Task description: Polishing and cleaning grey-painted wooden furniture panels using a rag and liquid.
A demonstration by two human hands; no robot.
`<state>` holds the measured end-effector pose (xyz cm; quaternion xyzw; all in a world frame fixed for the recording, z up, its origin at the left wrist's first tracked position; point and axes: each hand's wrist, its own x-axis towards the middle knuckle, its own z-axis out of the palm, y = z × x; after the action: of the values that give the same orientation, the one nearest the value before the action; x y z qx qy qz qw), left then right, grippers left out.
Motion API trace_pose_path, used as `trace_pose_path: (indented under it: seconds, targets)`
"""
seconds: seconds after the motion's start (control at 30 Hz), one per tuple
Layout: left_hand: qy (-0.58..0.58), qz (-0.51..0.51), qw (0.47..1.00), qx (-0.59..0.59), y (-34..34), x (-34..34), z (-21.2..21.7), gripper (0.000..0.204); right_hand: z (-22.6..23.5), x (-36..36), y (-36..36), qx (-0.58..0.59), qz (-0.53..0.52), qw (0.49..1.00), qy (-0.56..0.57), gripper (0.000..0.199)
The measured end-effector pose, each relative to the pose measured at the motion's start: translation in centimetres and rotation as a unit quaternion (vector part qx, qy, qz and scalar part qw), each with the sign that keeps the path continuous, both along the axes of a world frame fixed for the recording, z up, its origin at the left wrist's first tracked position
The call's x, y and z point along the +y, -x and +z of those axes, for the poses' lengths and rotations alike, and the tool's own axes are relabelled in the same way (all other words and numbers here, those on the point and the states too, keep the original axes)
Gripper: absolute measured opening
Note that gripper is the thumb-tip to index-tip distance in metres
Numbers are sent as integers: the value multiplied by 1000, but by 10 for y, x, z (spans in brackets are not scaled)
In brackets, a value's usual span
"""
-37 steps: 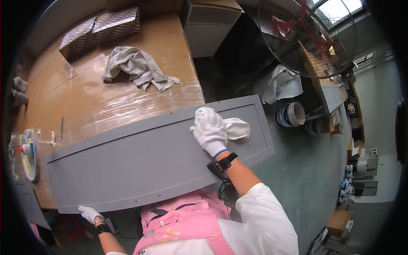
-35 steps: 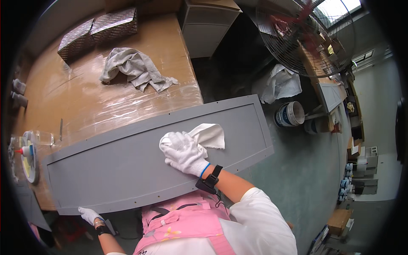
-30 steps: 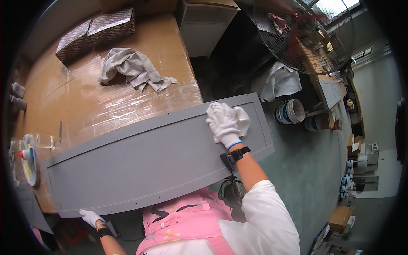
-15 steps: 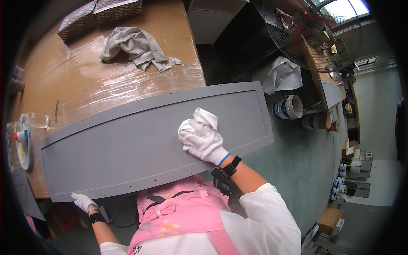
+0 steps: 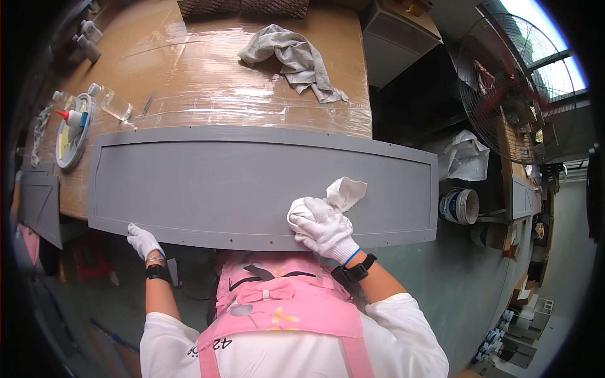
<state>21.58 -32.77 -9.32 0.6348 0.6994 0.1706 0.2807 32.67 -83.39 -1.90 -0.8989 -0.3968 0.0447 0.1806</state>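
A long grey framed panel (image 5: 208, 170) lies across the near side of the wrapped table, its right part reaching past the table's corner. In a white knit glove, my left hand (image 5: 144, 241) grips the panel's near edge toward its left end; its lower fingers are hidden. My right hand (image 5: 328, 232), gloved too, presses a bunched white cloth (image 5: 347, 192) on the panel right of centre, close to the near frame strip. One end of the cloth sticks up beyond the fingers.
A crumpled grey rag (image 5: 293, 60) lies on the brown plastic-wrapped table (image 5: 195, 69). At left are a round lid (image 5: 61, 151) with a glue bottle (image 5: 74, 118) and a clear bottle (image 5: 112, 103). A bucket (image 5: 463, 206) and a large fan (image 5: 510, 88) stand at right.
The view has turned, so the panel appears more level. My right hand and the cloth have slid nearer the panel's near edge. My left hand remains at that edge.
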Motion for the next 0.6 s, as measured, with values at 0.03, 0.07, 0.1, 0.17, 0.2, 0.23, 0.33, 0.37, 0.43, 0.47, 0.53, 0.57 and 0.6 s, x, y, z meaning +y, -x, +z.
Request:
trace_pose_path:
  seconds: [0.03,0.07,0.1,0.17,0.2,0.23,0.33,0.37,0.43,0.47,0.53,0.57,0.6]
  targets:
    - [1,-13,1000,-11,0,0,0,79,5,-20,-11,82,-71,994,29,50]
    - [-5,-23,999,-23,2,-1,0,79,5,-42,-26,-66,-100,992,45,49]
    - [6,-20,1000,-16,3,0,-1,79,4,-64,-36,-56,-214,972,83,49]
    - [24,-23,999,25,5,3,-2,82,2,-107,-65,-13,-400,916,-16,58]
    - [36,-29,998,38,7,3,-3,84,-3,-116,-74,-66,-492,868,34,60]
    - [44,-41,997,54,10,4,-4,87,-7,-117,-82,-53,-596,800,44,63]
    - [19,-88,992,92,17,5,-6,92,-12,-57,-92,-54,-577,810,90,66]
    - [35,-102,990,87,19,7,-6,91,-16,-12,-86,-88,-493,857,122,67]
    - [76,-123,985,94,27,11,-4,91,-18,97,-73,-74,-364,926,73,67]
    - [106,-148,979,97,31,15,-2,90,-17,155,-63,-86,-288,953,33,67]
    - [133,-196,967,89,42,25,2,89,-18,264,-46,-79,-122,989,-5,56]
    - [175,-205,962,40,49,35,7,84,-18,303,-33,-43,-36,998,-28,52]
    - [216,-213,953,-10,58,50,14,79,-19,327,-27,-54,71,991,-99,49]
